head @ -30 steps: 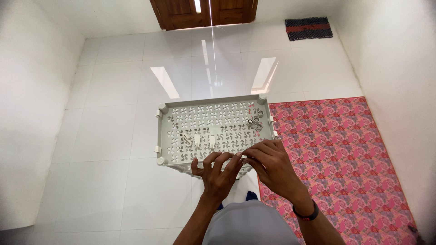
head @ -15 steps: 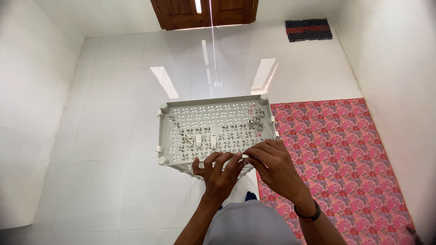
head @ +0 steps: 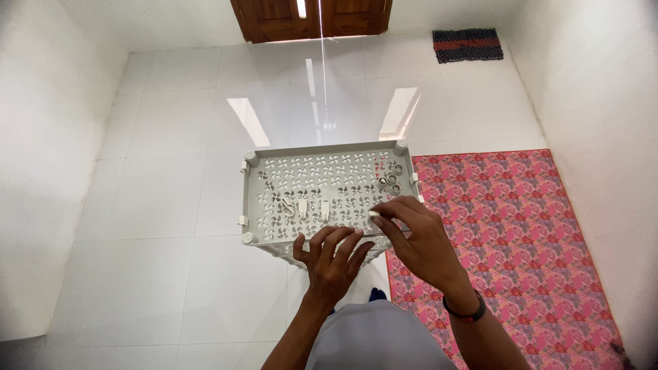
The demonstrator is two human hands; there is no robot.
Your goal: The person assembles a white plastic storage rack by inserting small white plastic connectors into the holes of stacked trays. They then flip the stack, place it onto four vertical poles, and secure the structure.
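Plenty of open room on the far and left parts of the perforated grey rack top (head: 274,179), nothing sits there. Middle is partly taken: a few small white clips (head: 306,207) lie in a loose row. Far right corner is crowded by a cluster of metal rings (head: 389,179). The near edge is blocked by the left hand (head: 330,260) gripping it, and the right hand (head: 419,240) covers the near right part. Corner posts (head: 251,157) stick up slightly at the rim.

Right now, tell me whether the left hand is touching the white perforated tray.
Touching. The head view shows the left hand gripping the near edge of the white perforated tray, its fingers curled over the rim.
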